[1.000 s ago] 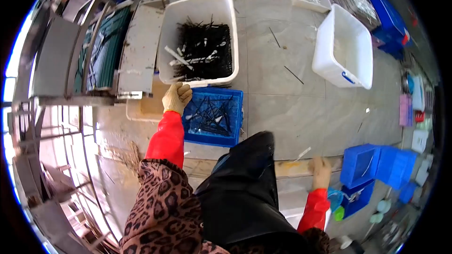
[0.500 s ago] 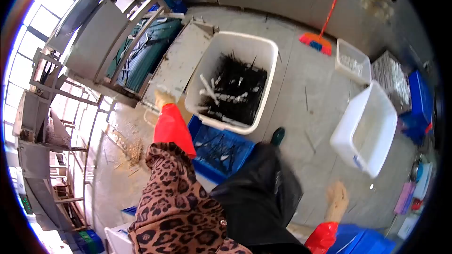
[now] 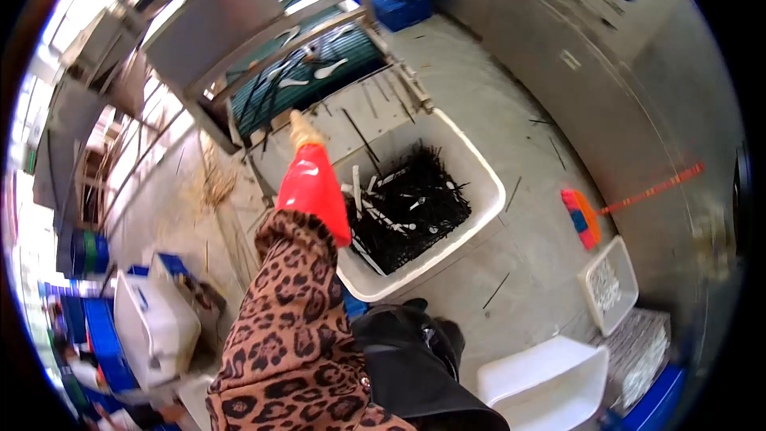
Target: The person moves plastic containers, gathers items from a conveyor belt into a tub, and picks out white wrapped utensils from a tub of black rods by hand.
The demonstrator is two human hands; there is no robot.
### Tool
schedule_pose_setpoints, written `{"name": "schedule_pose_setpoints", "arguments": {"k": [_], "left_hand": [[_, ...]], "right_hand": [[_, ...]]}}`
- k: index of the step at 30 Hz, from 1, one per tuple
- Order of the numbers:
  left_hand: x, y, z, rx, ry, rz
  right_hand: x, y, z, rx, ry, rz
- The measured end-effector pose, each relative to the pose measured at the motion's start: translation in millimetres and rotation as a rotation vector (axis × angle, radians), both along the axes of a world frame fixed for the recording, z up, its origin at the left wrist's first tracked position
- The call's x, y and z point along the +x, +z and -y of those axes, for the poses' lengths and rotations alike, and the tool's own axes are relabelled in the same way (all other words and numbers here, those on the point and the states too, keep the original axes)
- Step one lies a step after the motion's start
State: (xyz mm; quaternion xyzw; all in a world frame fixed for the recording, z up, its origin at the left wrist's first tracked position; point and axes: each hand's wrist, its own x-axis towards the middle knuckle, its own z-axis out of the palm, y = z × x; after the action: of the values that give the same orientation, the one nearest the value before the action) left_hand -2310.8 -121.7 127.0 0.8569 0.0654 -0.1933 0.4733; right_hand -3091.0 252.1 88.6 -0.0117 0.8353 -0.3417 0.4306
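Observation:
My left hand (image 3: 304, 129), in a pale tan glove under a red sleeve cover, reaches over the metal chute plate (image 3: 351, 124) at the end of a green conveyor belt (image 3: 275, 96). Its fingers point toward the belt, stretched out, and I see nothing held in them. White spoon-shaped pieces (image 3: 331, 69) and dark thin strips lie on the belt; several dark strips rest on the plate. Below the plate stands a large white bin (image 3: 481, 179) holding a heap of black strips (image 3: 423, 203) mixed with white pieces. My right hand is out of view.
An orange-handled broom (image 3: 589, 215) rests by the metal wall at right. Near it are a small bin of white pieces (image 3: 606, 287) and a white tub (image 3: 542, 379). Another white tub (image 3: 155, 323) stands at lower left. Loose strips lie on the floor. A person's legs show at the top.
The view has turned and come nearer the conveyor. My left hand has moved from the plate's near side up toward the belt's end. My right hand has left the view.

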Motion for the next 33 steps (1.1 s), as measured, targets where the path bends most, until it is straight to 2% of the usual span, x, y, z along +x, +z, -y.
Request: {"name": "schedule_pose_setpoints", "arguments": {"k": [1, 2, 5, 8, 10, 11, 13, 16, 17, 18, 20, 23, 26, 28, 29, 31, 33], "left_hand": [[6, -22, 22, -0.359, 0.257, -0.120], [5, -41, 35, -0.726, 0.514, -0.218], [-12, -46, 87, -0.650, 0.608, -0.260], [-33, -64, 155, -0.731, 0.685, -0.216], [-31, -85, 215, -0.696, 0.871, -0.241], [-25, -109, 238, -0.780, 0.863, -0.236], [-23, -118, 284, -0.791, 0.915, -0.217], [7, -131, 317, -0.808, 0.895, -0.166], [19, -137, 329, -0.853, 0.870, -0.134], [33, -145, 339, -0.890, 0.836, -0.099], [58, -157, 353, -0.909, 0.865, -0.057], [84, -139, 366, -0.956, 0.843, -0.012], [95, -115, 380, -0.926, 0.953, -0.065], [116, -118, 398, -0.957, 0.945, -0.017], [126, -120, 407, -0.991, 0.836, -0.006], [153, -125, 433, -1.006, 0.893, 0.007], [173, -123, 454, -0.995, 0.996, 0.006]], "right_hand": [[-14, -22, 28, 0.022, -0.016, 0.007], [-7, -18, 96, 0.038, 0.034, 0.001], [78, 12, 309, 0.036, 0.153, -0.026], [120, 41, 497, 0.030, 0.286, -0.059], [123, 40, 603, 0.016, 0.361, -0.061], [126, 38, 653, 0.009, 0.398, -0.061], [138, 41, 729, 0.004, 0.460, -0.069], [168, 61, 820, -0.030, 0.569, -0.082], [193, 71, 854, -0.038, 0.607, -0.082], [238, 79, 891, 0.091, 0.708, -0.182], [315, 74, 943, 0.124, 0.793, -0.170], [385, 85, 979, 0.193, 0.926, -0.143], [417, 67, 1006, 0.260, 1.030, -0.092], [443, 48, 1033, 0.333, 1.102, -0.078], [466, 44, 1046, 0.370, 1.138, -0.072], [514, 44, 1084, 0.447, 1.223, -0.073], [530, 20, 1122, 0.561, 1.336, -0.027]]}}
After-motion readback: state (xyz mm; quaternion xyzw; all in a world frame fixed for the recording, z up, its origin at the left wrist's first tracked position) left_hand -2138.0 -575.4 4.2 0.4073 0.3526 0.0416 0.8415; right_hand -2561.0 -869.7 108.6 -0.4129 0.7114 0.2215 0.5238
